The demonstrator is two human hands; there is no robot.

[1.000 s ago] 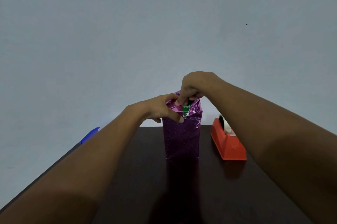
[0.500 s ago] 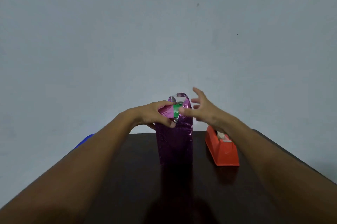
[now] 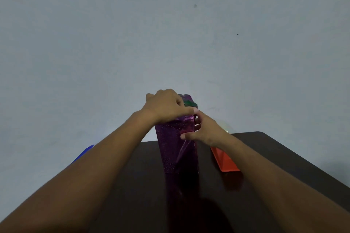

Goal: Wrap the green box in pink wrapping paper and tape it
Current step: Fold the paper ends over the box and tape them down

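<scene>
Both grips clamp pink wrapping paper — left hand atop, right hand blocking red tape dispenser behind.

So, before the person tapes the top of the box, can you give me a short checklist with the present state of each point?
1. Box stands upright on the table: ok; the wrapped box is vertical.
2. Top flap held down: ok; the left hand lies over the top.
3. Side paper held: ok; the right hand holds the paper at the upper right edge.
4. Green box fully covered: not ok; a green patch shows at the top.
5. Tape ready on a finger: cannot tell.
6. Tape dispenser within reach: ok; the red dispenser sits just right of the box, partly behind the right wrist.
</scene>
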